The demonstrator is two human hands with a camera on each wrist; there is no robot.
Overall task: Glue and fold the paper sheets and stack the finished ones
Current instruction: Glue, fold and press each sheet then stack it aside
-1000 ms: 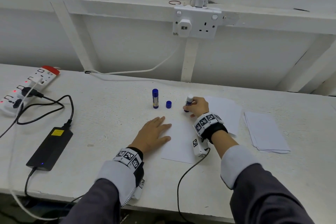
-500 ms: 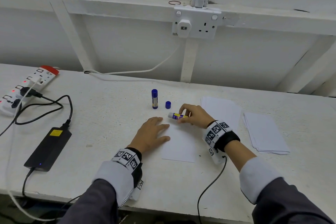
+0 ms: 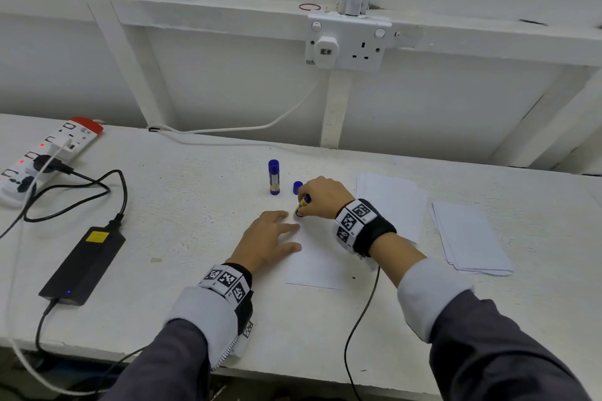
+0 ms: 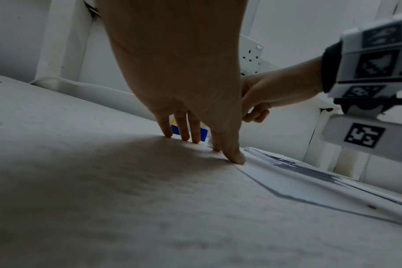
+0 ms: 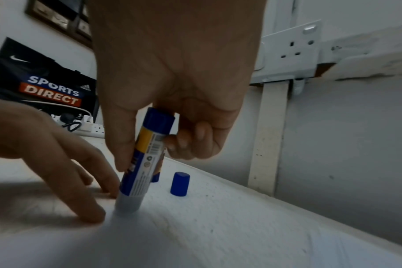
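A white paper sheet (image 3: 321, 262) lies flat in front of me. My left hand (image 3: 267, 239) rests open on its left edge, fingers spread and pressing down (image 4: 235, 156). My right hand (image 3: 321, 197) grips an uncapped blue and yellow glue stick (image 5: 145, 161), tilted with its tip down on the sheet's far left corner, right beside my left fingertips (image 5: 92, 214). Its loose blue cap (image 3: 297, 187) stands just behind. A second, capped glue stick (image 3: 274, 176) stands upright to the left of the cap.
Two piles of white sheets lie to the right, one (image 3: 391, 202) behind my right wrist and one (image 3: 469, 238) farther right. A black power brick (image 3: 84, 264) with cables and a power strip (image 3: 49, 156) occupy the left. A wall socket (image 3: 347, 42) is ahead.
My right hand turned the glue stick from upright behind the sheet, to lying sideways, to tip down on the sheet's far left corner. The left hand stayed put.
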